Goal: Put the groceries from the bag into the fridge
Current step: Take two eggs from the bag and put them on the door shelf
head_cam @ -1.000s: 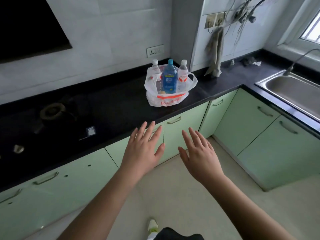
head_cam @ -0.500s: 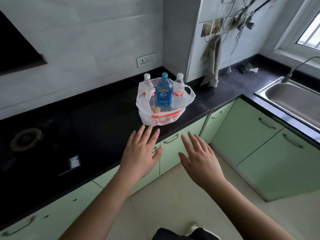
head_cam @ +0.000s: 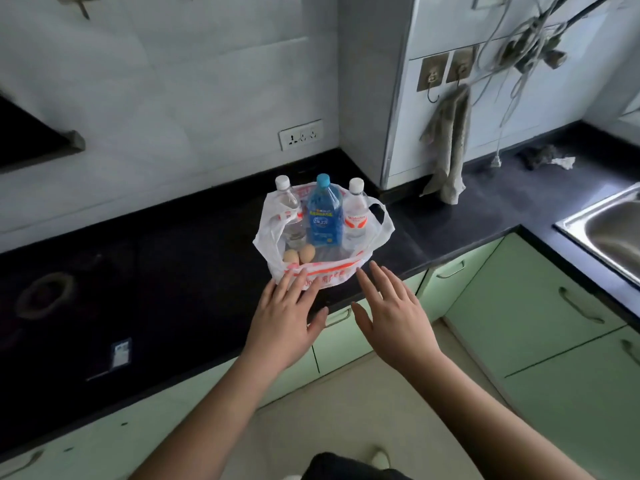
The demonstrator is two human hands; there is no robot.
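A white plastic bag (head_cam: pixel 346 273) with orange print stands open on the black counter (head_cam: pixel 194 271). Inside stand a blue bottle (head_cam: pixel 323 213), a clear bottle with a white cap (head_cam: pixel 289 209) on its left and another with an orange label (head_cam: pixel 356 209) on its right. Two brown eggs (head_cam: pixel 300 255) lie at the bag's front left. My left hand (head_cam: pixel 284 315) is spread flat, its fingertips at the bag's front wall. My right hand (head_cam: pixel 391 310) is spread too, fingertips just short of the bag's front right. Both hold nothing. No fridge is in view.
A gas hob (head_cam: pixel 45 299) is set into the counter on the left. A steel sink (head_cam: pixel 613 230) lies at the right edge. A grey cloth (head_cam: pixel 450 147) hangs from a wall hook behind the bag. Green cabinet doors (head_cam: pixel 530 299) run below the counter.
I have stepped closer to the counter. Both open hands have moved forward up to the bag's front, and the eggs inside have come into sight.
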